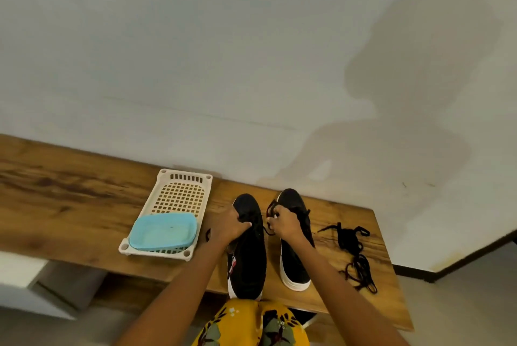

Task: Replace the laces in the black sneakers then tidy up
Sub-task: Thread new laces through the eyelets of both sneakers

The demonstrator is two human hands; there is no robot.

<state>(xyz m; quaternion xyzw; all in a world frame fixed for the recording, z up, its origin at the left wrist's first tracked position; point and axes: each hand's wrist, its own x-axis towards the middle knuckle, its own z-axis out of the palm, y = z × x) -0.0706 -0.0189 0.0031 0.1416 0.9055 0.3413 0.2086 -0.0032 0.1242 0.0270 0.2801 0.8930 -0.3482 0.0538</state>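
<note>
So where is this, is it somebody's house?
Probably a room in a home, though I can't be sure. There's a wooden table pushed against a plain white wall, with a plastic basket tray and a pair of black sneakers being laced by hand.

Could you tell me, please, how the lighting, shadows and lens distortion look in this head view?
Head view: soft, dim light; a broad shadow of the person falls on the wall at right; the wide lens bows the table edge; the hands, left and right, look slightly soft on the sneakers.
</note>
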